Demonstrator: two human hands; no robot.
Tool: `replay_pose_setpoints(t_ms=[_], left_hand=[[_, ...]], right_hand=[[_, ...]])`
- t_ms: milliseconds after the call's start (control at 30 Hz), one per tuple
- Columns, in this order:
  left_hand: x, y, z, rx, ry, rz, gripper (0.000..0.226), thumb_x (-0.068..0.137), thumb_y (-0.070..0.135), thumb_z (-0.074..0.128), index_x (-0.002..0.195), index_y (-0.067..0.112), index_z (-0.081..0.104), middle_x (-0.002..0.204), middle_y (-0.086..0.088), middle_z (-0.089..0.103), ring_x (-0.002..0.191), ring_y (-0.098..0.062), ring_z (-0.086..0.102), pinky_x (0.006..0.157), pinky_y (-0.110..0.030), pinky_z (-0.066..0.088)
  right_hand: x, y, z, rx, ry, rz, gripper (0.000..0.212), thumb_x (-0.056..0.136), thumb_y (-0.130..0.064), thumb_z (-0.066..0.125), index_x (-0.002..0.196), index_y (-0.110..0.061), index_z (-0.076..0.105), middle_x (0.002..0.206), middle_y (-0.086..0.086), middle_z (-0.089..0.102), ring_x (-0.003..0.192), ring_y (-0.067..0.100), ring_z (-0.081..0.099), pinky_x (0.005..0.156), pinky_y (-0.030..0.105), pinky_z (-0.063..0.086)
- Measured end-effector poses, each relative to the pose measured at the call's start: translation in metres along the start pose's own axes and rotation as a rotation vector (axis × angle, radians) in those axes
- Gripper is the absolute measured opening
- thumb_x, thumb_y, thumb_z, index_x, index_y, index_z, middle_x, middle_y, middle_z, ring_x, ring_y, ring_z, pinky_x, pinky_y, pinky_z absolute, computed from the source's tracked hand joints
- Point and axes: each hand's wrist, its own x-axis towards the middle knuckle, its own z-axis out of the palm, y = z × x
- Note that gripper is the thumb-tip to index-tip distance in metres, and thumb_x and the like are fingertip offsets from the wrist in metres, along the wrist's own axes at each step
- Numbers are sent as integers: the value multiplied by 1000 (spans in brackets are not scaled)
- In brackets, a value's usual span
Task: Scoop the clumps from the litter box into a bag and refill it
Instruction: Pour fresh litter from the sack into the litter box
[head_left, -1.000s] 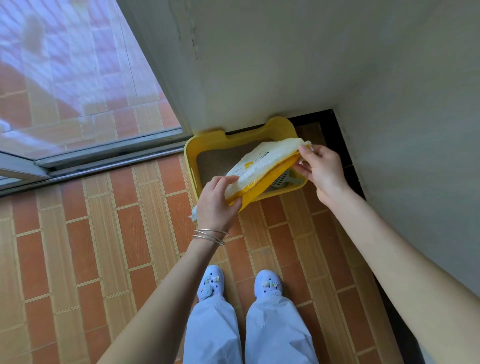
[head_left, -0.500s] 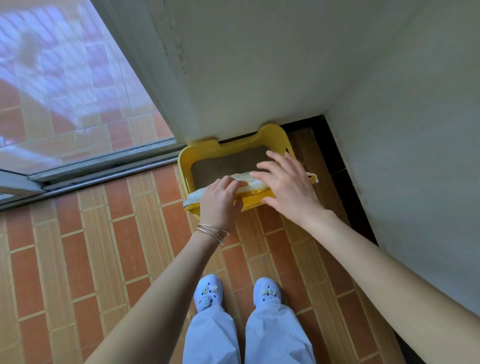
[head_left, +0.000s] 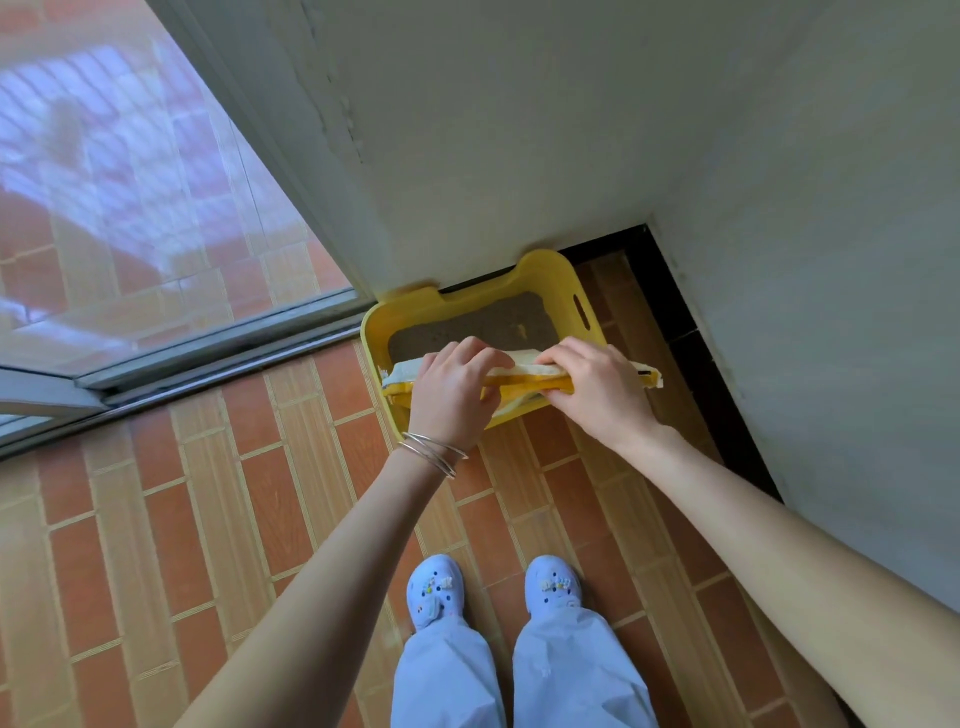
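One yellow plastic litter box sits on the floor of red-brown and tan brick tiles. It is tucked into the corner where two white walls meet. There is grey litter inside it, with one small yellow bit lying on top.

One flat white and yellow bag lies sideways over the near edge of the box. I cannot tell if it rests on the edge or is held just above it. Both of the person's hands have it.

The left grip is closed on the left half of the bag, with its fingers curled over the top. The right grip is closed on the right half, fingers on top and thumb tucked under. The two grips are near each other, and a short bit of bag shows between them. One end of the bag sticks out past the left grip. The other end sticks out past the right grip and past the side of the box.

Thin silver bangles hang on the left wrist. I cannot count them for sure.

Lower down are two pale blue clog shoes and two pale blue trouser legs. One glass sliding door is on the left.
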Motion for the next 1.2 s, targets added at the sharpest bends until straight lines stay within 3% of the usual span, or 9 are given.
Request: replay_pose_setpoints(t_ms=[200,400,533,633,800,900,1000,1100,1200], left_hand=[[-1,4,-8,39,88,10,28,69,10,79,95,16,69,91,-5,66,84,-27,62,77,-39,46],[-4,-25,-37,117,128,37,59,63,20,85,116,14,61,110,-11,63,99,-32,59,88,-44,43],[-10,-45,-43,32,67,-89,90,54,24,90,132,14,46,117,-15,58,102,-35,57,83,-49,48],[-12,-47,-37,-66,-36,-141,99,52,25,91,136,17,40,123,-13,57,108,-33,55,85,-51,48],[-6,-32,-22,-244,-113,-211,82,58,24,88,128,9,49,120,-12,59,108,-32,56,89,-47,45],[0,-26,-17,-193,-45,-164,56,62,17,86,110,7,59,102,-11,65,93,-35,62,79,-47,48],[4,-17,-11,-108,-2,-84,49,61,15,85,104,8,64,96,-10,66,85,-34,63,77,-47,46],[7,-4,-3,-38,10,-13,41,59,14,85,97,12,67,88,-6,66,79,-31,64,76,-39,42],[11,12,2,-15,31,41,33,60,13,84,88,12,67,80,-4,64,72,-26,63,74,-33,41]], right_hand=[[-7,-1,-7,79,64,52,27,74,-12,75,100,-13,67,96,1,66,85,11,56,76,26,42],[-13,18,-25,226,58,129,24,76,-14,74,99,-11,66,95,-1,64,85,15,58,76,25,46],[-20,32,-36,290,51,153,23,76,-12,73,98,-8,66,93,-5,60,87,11,58,77,17,48],[-27,39,-41,358,50,149,21,76,-11,73,95,-10,66,92,-7,61,86,8,58,78,10,46],[-39,44,-45,442,46,172,22,76,-9,73,96,-15,64,90,-10,60,88,1,57,77,6,43],[-45,47,-49,473,-19,222,35,75,-11,74,106,-21,60,103,-12,61,101,2,56,89,16,46],[-46,39,-57,440,-55,201,66,70,-19,78,128,-25,47,124,-10,52,117,2,46,104,31,37],[-40,17,-64,397,-50,120,82,67,-30,79,137,-33,35,136,-8,42,124,13,42,104,32,32],[-34,-4,-61,335,-39,47,80,69,-28,79,138,-27,38,137,-3,42,123,15,43,102,30,35]])
